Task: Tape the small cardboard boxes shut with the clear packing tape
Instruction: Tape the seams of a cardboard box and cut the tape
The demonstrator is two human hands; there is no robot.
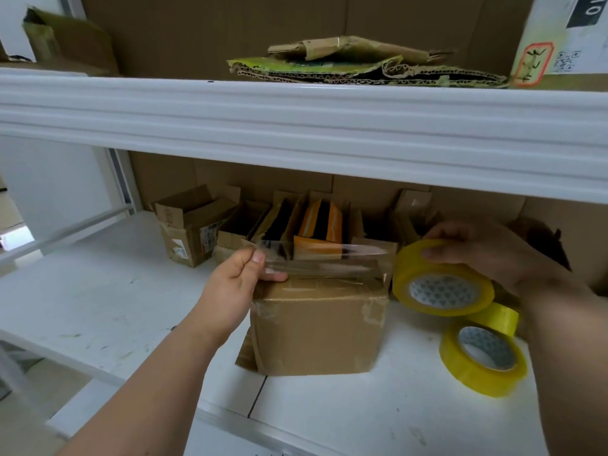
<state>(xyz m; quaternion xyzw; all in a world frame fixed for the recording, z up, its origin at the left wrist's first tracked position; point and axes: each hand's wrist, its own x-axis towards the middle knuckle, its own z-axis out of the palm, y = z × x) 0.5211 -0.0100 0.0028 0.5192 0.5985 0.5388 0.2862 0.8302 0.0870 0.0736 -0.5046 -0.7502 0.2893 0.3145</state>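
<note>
**Tape pulled out over the box**

The left hand (237, 278) pinches the loose end of the clear tape strip (316, 261) between thumb and fingers. The right hand (487, 255) has its grip curled round the tape roll (442, 286), held up just beside the box. The strip runs tight from one hand to the other, just over the top of the cardboard box (317, 327).

The box sits on the white bench (98, 304), close to the front edge. Its flaps look shut, and some old tape is already on its top and sides.

To do this step well, I think the strip should go down flat along the middle line of the top. The left end should be pressed on first, then rubbed smooth toward the roll so it gets no wrinkles. Both ends should fold down the sides a little.

A spare tape roll (483, 357) lies on the bench to the right, below the right hand. It could get bumped when the roll comes down. Behind the box stand several open small boxes (197, 225), some with orange things (320, 227) inside. A white shelf (296, 126) hangs low overhead, with torn cardboard scraps (362, 64) on it, so there is little room to lift.
</note>
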